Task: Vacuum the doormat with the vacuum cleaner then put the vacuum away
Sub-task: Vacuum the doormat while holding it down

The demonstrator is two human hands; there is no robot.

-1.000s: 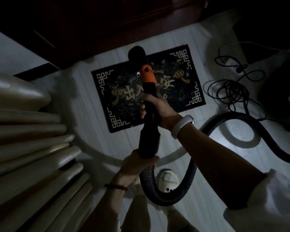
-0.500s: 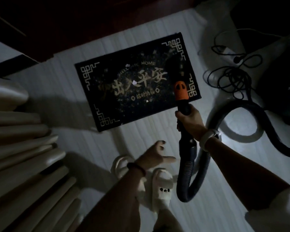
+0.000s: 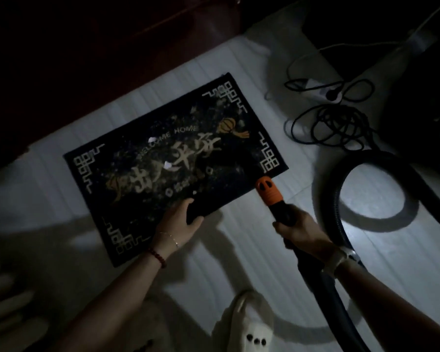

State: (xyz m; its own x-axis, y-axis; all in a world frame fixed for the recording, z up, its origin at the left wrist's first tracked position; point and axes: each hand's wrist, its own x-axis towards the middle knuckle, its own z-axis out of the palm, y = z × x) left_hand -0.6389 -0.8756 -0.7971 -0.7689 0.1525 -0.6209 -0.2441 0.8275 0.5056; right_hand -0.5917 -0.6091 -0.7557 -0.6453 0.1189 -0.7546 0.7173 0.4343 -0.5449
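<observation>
Left hand (image 3: pixel 179 224) seemingly on doormat (image 3: pixel 148 158)

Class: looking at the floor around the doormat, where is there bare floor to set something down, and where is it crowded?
Bare floor lies left of the doormat, between it and the dark cabinet behind, and inside the hose loop. Crowded: the tangled cables at right. Near the mat's near edge are the left hand, right hand and slipper.

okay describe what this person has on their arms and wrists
Both forearms are bare. The left hand has a dark red beaded bracelet on the wrist and a thin, fine chain nearer the hand. The right hand has a pale band, likely a watch, on its wrist.
</observation>
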